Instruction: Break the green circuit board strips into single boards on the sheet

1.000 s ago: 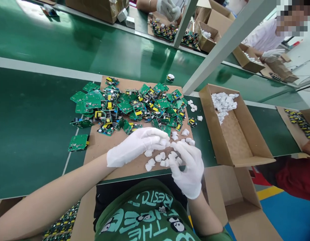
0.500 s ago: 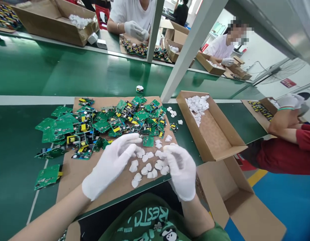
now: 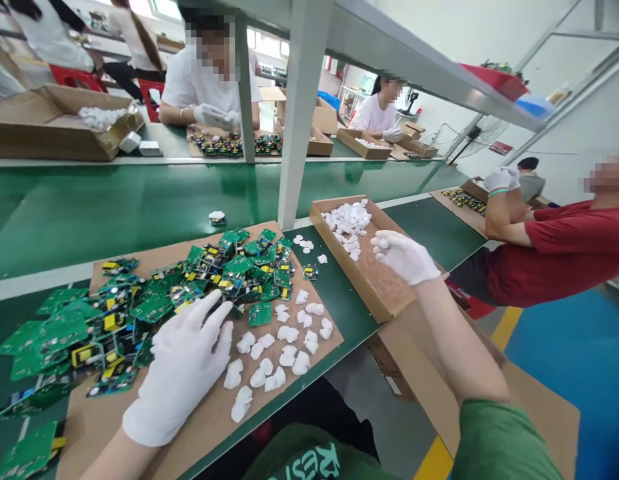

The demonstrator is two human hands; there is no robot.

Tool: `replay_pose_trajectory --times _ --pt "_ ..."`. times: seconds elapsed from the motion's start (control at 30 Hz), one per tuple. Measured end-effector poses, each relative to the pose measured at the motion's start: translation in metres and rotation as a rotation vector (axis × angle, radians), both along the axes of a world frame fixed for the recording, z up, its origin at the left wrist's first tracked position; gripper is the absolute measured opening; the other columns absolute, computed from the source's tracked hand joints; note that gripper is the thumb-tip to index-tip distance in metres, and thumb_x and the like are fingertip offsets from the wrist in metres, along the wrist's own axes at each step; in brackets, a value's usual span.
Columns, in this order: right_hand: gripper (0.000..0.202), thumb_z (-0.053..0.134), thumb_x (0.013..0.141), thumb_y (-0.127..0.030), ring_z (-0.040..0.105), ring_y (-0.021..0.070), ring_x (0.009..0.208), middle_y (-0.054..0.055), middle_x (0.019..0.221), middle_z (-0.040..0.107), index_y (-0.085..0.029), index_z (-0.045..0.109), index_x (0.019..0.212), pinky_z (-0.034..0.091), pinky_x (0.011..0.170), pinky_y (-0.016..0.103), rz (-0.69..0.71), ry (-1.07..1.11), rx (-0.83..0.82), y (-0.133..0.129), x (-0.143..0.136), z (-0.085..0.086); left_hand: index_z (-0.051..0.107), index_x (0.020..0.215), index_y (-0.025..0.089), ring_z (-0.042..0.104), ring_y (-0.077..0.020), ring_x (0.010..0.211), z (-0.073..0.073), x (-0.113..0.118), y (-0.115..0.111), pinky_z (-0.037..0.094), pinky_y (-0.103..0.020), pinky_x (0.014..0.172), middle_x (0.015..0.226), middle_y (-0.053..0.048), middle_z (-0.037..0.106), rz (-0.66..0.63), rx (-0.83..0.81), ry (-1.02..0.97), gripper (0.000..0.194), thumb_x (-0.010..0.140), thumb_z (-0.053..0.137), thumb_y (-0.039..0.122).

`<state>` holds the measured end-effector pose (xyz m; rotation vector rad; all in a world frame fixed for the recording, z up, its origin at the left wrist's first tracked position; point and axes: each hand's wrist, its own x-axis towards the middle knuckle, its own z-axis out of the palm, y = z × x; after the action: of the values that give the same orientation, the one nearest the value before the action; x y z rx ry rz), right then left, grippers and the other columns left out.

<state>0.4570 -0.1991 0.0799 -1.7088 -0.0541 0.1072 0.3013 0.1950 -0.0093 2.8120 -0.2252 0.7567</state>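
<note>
My left hand (image 3: 187, 367), in a white glove, rests beside a heap of green circuit boards (image 3: 154, 300) with its fingers spread and nothing visible in them. Several folded white pieces (image 3: 288, 355) lie in loose rows on the brown cardboard sheet (image 3: 199, 437), to the right of that hand. Over the shallow cardboard box (image 3: 384, 293) hovers my right hand (image 3: 407, 257), also gloved, its fingers loosely bent and apart, holding nothing that I can make out. A pile of white pieces (image 3: 347, 220) fills the far end of that box.
A grey post (image 3: 302, 120) rises behind the cardboard sheet. Across the green conveyor (image 3: 139, 193), co-workers in white gloves sit at boards and boxes. At the right sits a person in a red shirt (image 3: 579, 247). An open carton (image 3: 429, 387) stands below the table edge.
My right hand has left the white pieces on the sheet and moved right, over the box. My left hand's fingers have spread near the boards. The view has turned right.
</note>
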Motion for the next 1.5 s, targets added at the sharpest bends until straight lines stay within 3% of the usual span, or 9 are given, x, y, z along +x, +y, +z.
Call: replay_pose_trajectory --times 0.2,0.37,0.5,0.67,0.8,1.0,1.17,1.37,1.5 --pt "0.024 0.056 0.073 -0.037 0.058 0.0183 0.065 0.006 0.070 0.061 -0.015 0.065 0.079 0.052 0.062 0.034 0.186 0.075 -0.219 0.001 0.037 -0.012 0.056 0.131 0.010 0.048 -0.0453 0.128 0.018 0.007 0.009 0.043 -0.057 0.100 0.149 -0.024 0.040 0.186 0.102 -0.019 0.048 0.087 0.054 0.029" --pt "0.018 0.063 0.068 -0.022 0.062 0.0193 0.079 0.008 0.093 0.071 -0.017 0.070 0.084 0.051 0.075 0.032 0.280 -0.044 -0.537 -0.001 0.044 -0.026 0.062 0.121 0.008 0.058 -0.0418 0.116 0.021 0.012 0.016 0.050 -0.054 0.091 0.132 -0.025 0.057 0.166 0.256 0.093 0.042 0.092 0.042 0.029" --pt "0.034 0.062 0.065 -0.008 0.062 0.0215 0.084 0.004 0.088 0.071 -0.020 0.073 0.094 0.046 0.083 0.031 0.336 -0.176 -0.761 0.007 0.039 -0.034 0.066 0.113 0.011 0.065 -0.0373 0.101 0.026 0.009 0.021 0.054 -0.051 0.084 0.122 -0.020 0.065 0.186 0.334 0.091 0.038 0.093 0.039 0.028" --pt "0.016 0.062 0.063 -0.002 0.063 0.0265 0.088 0.011 0.086 0.070 -0.017 0.066 0.066 0.045 0.077 0.031 0.312 -0.216 -0.906 0.016 0.038 -0.040 0.063 0.111 0.017 0.066 -0.0353 0.095 0.033 0.002 0.018 0.055 -0.050 0.082 0.117 -0.015 0.068 0.211 0.289 0.034 0.033 0.094 0.041 0.034" --pt "0.012 0.064 0.066 -0.006 0.064 0.0246 0.084 0.008 0.084 0.070 -0.017 0.064 0.069 0.046 0.075 0.031 0.240 -0.185 -0.842 0.006 0.040 -0.041 0.060 0.113 0.020 0.065 -0.0322 0.105 0.042 -0.008 0.009 0.053 -0.047 0.093 0.122 -0.013 0.065 0.235 0.123 -0.029 0.031 0.093 0.046 0.040" --pt "0.028 0.059 0.078 -0.024 0.063 0.0179 0.078 0.005 0.093 0.072 -0.019 0.069 0.104 0.049 0.065 0.026 0.282 -0.034 -0.552 -0.006 0.037 -0.025 0.060 0.112 0.020 0.065 -0.0297 0.106 0.049 -0.019 0.000 0.050 -0.044 0.099 0.115 -0.012 0.068 0.176 -0.094 0.032 0.034 0.091 0.048 0.045" --pt "0.022 0.061 0.080 -0.034 0.060 0.0159 0.072 0.008 0.089 0.071 -0.015 0.072 0.081 0.049 0.060 0.026 0.365 0.075 -0.324 0.002 0.032 -0.016 0.060 0.115 0.023 0.064 -0.0273 0.109 0.046 -0.023 0.001 0.049 -0.042 0.102 0.117 -0.009 0.067 0.109 -0.256 0.064 0.033 0.089 0.054 0.043" --pt "0.031 0.069 0.074 -0.045 0.064 0.0186 0.082 0.010 0.102 0.070 -0.018 0.069 0.091 0.053 0.069 0.032 0.324 0.128 -0.098 0.016 0.023 0.001 0.062 0.114 0.025 0.062 -0.0284 0.112 0.046 -0.026 0.004 0.046 -0.047 0.104 0.120 -0.007 0.067 0.144 -0.554 0.210 0.039 0.082 0.061 0.046" --pt "0.034 0.076 0.070 -0.045 0.054 0.0116 0.062 0.006 0.091 0.068 -0.018 0.070 0.090 0.045 0.054 0.026 0.397 0.170 -0.034 0.050 -0.003 0.020 0.062 0.114 0.022 0.062 -0.0269 0.113 0.058 -0.025 -0.001 0.047 -0.045 0.104 0.127 -0.008 0.064 0.116 -0.833 0.357 0.042 0.080 0.064 0.047"
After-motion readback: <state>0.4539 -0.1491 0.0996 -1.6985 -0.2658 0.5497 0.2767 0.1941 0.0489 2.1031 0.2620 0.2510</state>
